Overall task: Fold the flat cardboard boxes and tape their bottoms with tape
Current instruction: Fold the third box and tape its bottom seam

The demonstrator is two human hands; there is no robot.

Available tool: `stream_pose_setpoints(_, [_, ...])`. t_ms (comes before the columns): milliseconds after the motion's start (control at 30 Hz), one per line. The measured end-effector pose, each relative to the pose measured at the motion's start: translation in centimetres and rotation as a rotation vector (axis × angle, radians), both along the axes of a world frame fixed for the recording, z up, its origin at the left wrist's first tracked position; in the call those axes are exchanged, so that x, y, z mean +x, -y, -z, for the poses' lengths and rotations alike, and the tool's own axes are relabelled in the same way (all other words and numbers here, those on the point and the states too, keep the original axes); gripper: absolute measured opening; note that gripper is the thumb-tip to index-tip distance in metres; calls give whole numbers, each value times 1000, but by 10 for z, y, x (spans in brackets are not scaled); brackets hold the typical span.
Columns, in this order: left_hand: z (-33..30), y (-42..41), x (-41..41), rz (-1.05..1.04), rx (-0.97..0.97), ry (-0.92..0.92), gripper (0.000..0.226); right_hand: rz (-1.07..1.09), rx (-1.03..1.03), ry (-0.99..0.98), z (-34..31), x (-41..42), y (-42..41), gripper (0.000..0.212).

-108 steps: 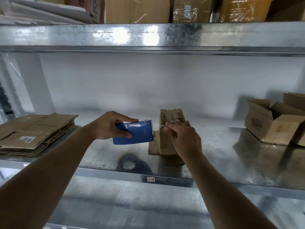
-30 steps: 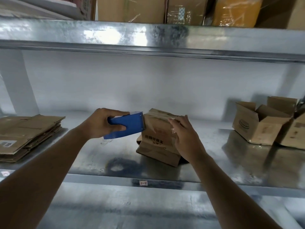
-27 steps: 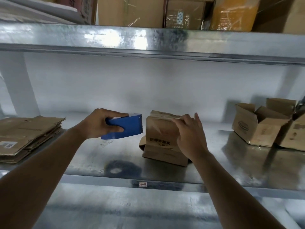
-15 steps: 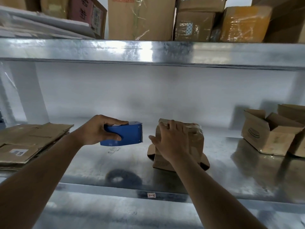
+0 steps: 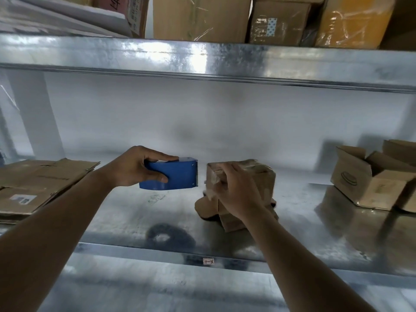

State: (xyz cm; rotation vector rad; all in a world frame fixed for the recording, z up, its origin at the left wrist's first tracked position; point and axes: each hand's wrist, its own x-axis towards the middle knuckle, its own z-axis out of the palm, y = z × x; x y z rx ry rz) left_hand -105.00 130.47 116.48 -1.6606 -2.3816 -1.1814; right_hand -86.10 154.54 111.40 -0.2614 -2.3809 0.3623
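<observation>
Cardboard makes up the small folded box (image 5: 258,176) standing near the middle of the metal shelf (image 5: 135,217), with loose flaps splayed out on the shelf surface at its base. The right hand (image 5: 236,190) lies over the box's near left side, its fingers curled around the upper left edge and gripping it; the box's top looks shiny, though the blur there hides any detail. Just to the left, apart from the box, the left hand (image 5: 135,167) grasps a blue tape dispenser (image 5: 171,174), thumb along its top and fingers wrapped under its side, the toothed cutting edge pointing toward the box with a narrow gap between them. Farther left, a stack of flat cardboard boxes (image 5: 40,185) lies on the same shelf, one with a small printed label. At the right end of the shelf sit folded boxes with open top flaps (image 5: 369,179), set close together. A small tag (image 5: 208,261) marked with writing is stuck on the shelf's front lip. Above, an upper shelf (image 5: 202,59) carries several taped and wrapped cartons (image 5: 276,19).
</observation>
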Motion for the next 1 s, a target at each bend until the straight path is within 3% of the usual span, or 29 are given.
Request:
stream_pose_setpoints(133, [-2,-5,6,47,-3,50,60,-167,-26,-23,9,9,-23,35])
stream_pose_setpoints(333, [-8,-3,14,112,47,143,61,-194,-156,-5,8,34,-42,50])
stream_pose_setpoints(500, [-13,-5,25,151,104,227,62,-270,-145,-122,2,34,-32,35])
stream_pose_setpoints(667, [-16,-7,36,179,131,262,62,-482,-373,-157,-17,36,-7,38])
stream_pose_setpoints(767, [-16,-7,39,201,160,282,62,-570,-393,-156,-21,34,-1,37])
stream_pose_setpoints(1000, [-17,-11,43,189,155,268,61,-462,-420,-288,-17,25,-3,26])
